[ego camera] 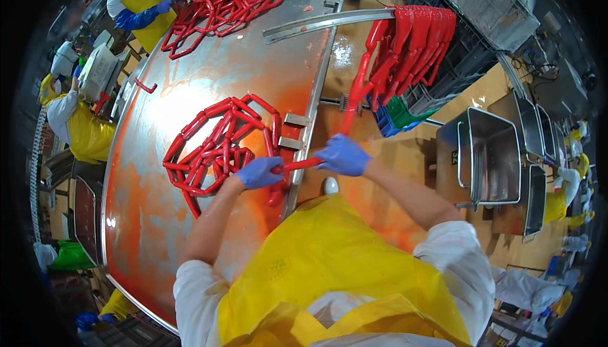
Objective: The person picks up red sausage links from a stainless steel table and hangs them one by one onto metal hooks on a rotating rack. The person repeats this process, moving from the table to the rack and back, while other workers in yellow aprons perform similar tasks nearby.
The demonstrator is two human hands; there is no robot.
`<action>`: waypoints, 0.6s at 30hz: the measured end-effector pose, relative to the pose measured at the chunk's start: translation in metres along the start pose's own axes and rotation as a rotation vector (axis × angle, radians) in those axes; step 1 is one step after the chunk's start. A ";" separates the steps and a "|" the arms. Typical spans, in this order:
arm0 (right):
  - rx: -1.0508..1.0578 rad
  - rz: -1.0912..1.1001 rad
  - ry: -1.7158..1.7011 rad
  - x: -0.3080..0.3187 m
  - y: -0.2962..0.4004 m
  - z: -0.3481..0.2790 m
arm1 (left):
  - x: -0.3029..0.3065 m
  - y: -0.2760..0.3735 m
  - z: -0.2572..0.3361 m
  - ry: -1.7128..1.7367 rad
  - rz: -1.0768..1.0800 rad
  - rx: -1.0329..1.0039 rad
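In its blue glove, my left hand grips a red sausage link at the table's right edge. My right hand, gloved alike, is closed around the same string just past that edge. From there the string runs up to a row of red sausage links draped over the end of a metal rail. A loose heap of linked sausages lies on the stainless steel table beside my left hand. My fingers hide part of the held links.
A co-worker in a yellow apron handles another sausage heap at the table's far end. Metal brackets stick up at the table's edge. Stacked plastic crates stand behind the hanging links. Steel tub carts stand at right.
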State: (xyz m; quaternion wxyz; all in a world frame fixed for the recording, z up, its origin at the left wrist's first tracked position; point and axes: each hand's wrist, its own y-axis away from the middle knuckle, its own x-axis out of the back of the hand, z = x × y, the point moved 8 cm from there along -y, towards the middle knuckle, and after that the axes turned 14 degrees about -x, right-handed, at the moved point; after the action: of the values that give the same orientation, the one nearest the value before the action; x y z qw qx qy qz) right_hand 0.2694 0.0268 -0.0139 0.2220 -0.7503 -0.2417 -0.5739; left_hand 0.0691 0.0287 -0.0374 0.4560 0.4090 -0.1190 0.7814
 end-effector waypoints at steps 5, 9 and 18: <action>-0.253 -0.085 0.355 0.026 0.064 0.173 | 0.075 0.091 -0.022 -0.019 0.136 0.191; -0.567 -0.367 0.826 0.055 0.042 0.155 | 0.067 0.110 -0.013 0.290 0.110 0.471; 0.328 -0.026 -0.595 0.162 -0.059 -0.126 | 0.222 0.128 0.081 0.069 -0.038 0.237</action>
State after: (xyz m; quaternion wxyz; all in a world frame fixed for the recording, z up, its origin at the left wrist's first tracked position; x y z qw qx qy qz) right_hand 0.1737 0.0137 0.1768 0.2522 -0.8360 -0.3944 -0.2861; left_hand -0.0469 0.0489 0.2037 0.4231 0.4353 -0.0024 0.7947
